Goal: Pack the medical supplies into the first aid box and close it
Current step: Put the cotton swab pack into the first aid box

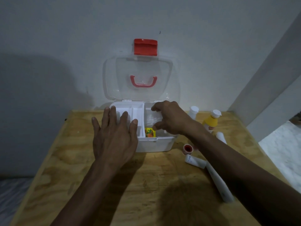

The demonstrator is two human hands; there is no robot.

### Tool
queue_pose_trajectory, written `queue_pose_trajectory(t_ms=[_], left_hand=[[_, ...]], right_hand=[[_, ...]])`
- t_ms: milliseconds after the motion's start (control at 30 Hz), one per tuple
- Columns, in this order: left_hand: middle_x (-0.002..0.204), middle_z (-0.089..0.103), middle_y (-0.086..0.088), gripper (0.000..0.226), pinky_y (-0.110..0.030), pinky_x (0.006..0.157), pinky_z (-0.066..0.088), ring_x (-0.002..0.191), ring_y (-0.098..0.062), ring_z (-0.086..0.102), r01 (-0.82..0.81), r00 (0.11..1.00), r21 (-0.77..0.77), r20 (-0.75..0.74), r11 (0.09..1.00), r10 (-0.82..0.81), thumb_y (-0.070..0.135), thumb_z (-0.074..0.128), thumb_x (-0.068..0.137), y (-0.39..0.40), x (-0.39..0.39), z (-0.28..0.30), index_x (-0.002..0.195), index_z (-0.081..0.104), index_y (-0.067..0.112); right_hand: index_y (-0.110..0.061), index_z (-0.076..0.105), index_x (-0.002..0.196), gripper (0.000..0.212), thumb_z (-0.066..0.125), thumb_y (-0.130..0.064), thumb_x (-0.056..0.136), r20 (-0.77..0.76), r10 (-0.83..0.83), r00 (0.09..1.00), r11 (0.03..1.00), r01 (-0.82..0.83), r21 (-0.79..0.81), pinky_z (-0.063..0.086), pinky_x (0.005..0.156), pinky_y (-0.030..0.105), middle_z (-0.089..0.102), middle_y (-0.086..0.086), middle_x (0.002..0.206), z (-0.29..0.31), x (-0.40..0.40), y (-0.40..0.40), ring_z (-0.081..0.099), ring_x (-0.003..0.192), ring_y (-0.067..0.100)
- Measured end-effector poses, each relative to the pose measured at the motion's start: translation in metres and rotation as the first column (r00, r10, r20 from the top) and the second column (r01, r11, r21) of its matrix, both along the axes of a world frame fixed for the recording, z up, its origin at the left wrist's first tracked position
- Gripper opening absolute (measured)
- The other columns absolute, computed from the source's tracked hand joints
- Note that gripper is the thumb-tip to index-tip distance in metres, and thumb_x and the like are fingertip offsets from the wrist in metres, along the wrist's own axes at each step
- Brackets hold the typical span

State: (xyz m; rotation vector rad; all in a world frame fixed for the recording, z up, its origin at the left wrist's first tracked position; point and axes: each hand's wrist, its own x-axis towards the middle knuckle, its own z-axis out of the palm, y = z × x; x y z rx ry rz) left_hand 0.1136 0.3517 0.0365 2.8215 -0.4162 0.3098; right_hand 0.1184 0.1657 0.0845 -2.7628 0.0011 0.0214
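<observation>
First aid box [154, 145] sits at centre of the wooden table [81, 160], back edge toward the wall. Clear lid [138, 79] stands upright at 12 o'clock from the box body, red latch [145, 46] at its top and red handle [143, 81] showing through it. Probably leaned back so both hands stay free for loading.

Left hand [114, 137]: fingers straight and spread, palm down on the box's left half over the white inner tray [130, 111]. Holds nothing. Judged to be steadying the box so it does not slide while the other hand loads.

Right hand [169, 118]: fingers and thumb curled around a pale, translucent packet [153, 119], contents not readable, over the right-hand compartment. Whether it touches the bottom yet: cannot tell.

A small yellow-orange packet [149, 133] already lies in the box at 6 o'clock from the held item, against the front wall.

Still outside, all at 3 to 5 o'clock from the box: white-capped bottle [193, 111], yellow bottle [211, 123], red-cored tape roll [188, 148], short white tube [195, 161], long white tube [219, 185], another white item [221, 137] partly hidden by the forearm.

Judgement: packing is early; most supplies unpacked, lid not yet closed. Supplies staged on the right suit right-hand pickup.
</observation>
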Motion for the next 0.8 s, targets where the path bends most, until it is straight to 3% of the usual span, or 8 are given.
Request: queue_pose_trajectory(t_ms=[167,267,333,433,500,600,700,800], left_hand=[[0.162,0.019,-0.011,0.071,-0.057,0.118,0.002,0.151,-0.028,0.009,0.000,1.000,-0.011,-0.011,1.000,0.000,0.057,0.006,0.094,0.000,0.000,0.001,0.147,0.038,0.022],[0.162,0.018,-0.010,0.072,-0.056,0.118,0.001,0.151,-0.028,0.009,-0.004,1.000,-0.004,-0.012,1.000,0.004,0.058,0.006,0.094,0.000,0.000,0.000,0.147,0.037,0.022],[0.162,0.017,-0.010,0.072,-0.056,0.118,0.001,0.151,-0.028,0.008,-0.004,1.000,-0.004,-0.018,1.000,0.003,0.058,0.005,0.093,0.000,0.000,0.000,0.148,0.036,0.023],[0.162,0.018,-0.010,0.073,-0.056,0.118,0.001,0.151,-0.028,0.008,0.000,1.000,-0.008,-0.015,1.000,0.000,0.058,0.004,0.093,-0.001,0.000,0.001,0.148,0.037,0.023],[0.162,0.018,-0.010,0.072,-0.057,0.119,0.002,0.151,-0.028,0.008,0.000,1.000,-0.012,-0.012,1.000,0.000,0.057,0.005,0.093,-0.001,0.000,0.002,0.147,0.038,0.023],[0.161,0.020,-0.011,0.074,-0.057,0.118,0.003,0.150,-0.029,0.009,0.002,1.000,-0.014,0.000,1.000,-0.002,0.057,0.003,0.093,-0.001,0.000,0.001,0.146,0.039,0.022],[0.161,0.020,-0.011,0.074,-0.057,0.118,0.003,0.150,-0.029,0.009,0.005,1.000,-0.022,-0.005,1.000,-0.005,0.058,0.003,0.093,-0.002,0.000,0.001,0.147,0.039,0.022],[0.162,0.019,-0.010,0.073,-0.057,0.118,0.002,0.151,-0.028,0.008,0.003,1.000,-0.018,-0.006,1.000,-0.003,0.057,0.004,0.093,-0.002,0.000,0.001,0.147,0.037,0.023]], right_hand=[[-0.017,0.050,0.133,0.050,0.066,-0.009,0.086,-0.046,0.028,0.999,0.997,-0.024,0.079,0.040,0.086,0.023,0.052,0.006,0.138,-0.002,0.003,0.000,0.052,0.120,0.020],[-0.018,0.046,0.135,0.049,0.058,-0.003,0.089,-0.105,-0.021,0.994,0.958,0.050,0.282,0.046,0.087,0.026,0.055,0.007,0.134,-0.002,0.003,0.003,0.055,0.118,0.019],[-0.018,0.043,0.137,0.047,0.051,-0.004,0.093,-0.124,-0.074,0.990,0.904,0.119,0.411,0.050,0.083,0.028,0.061,0.009,0.124,-0.004,0.002,0.005,0.060,0.104,0.019],[-0.022,0.043,0.136,0.040,0.045,-0.011,0.098,-0.136,-0.151,0.979,0.805,0.202,0.558,0.047,0.052,0.017,0.065,0.007,0.092,-0.007,0.001,0.007,0.057,0.068,0.012],[-0.025,0.040,0.138,0.040,0.043,-0.016,0.099,-0.139,-0.155,0.978,0.781,0.208,0.589,0.041,0.044,0.016,0.061,0.004,0.082,-0.008,0.001,0.009,0.052,0.060,0.011],[-0.029,0.031,0.146,0.046,0.041,-0.020,0.101,-0.127,-0.106,0.986,0.777,0.162,0.609,0.044,0.049,0.016,0.061,0.003,0.084,-0.008,-0.003,0.011,0.053,0.066,0.012],[-0.033,0.018,0.153,0.055,0.039,-0.023,0.103,-0.108,-0.020,0.994,0.808,0.079,0.584,0.045,0.072,0.016,0.060,-0.004,0.086,-0.007,-0.006,0.013,0.053,0.078,0.009],[-0.032,0.009,0.155,0.059,0.038,-0.027,0.104,-0.133,0.049,0.990,0.826,0.035,0.563,0.035,0.091,0.022,0.050,-0.019,0.091,-0.009,-0.004,0.014,0.047,0.086,-0.002]])
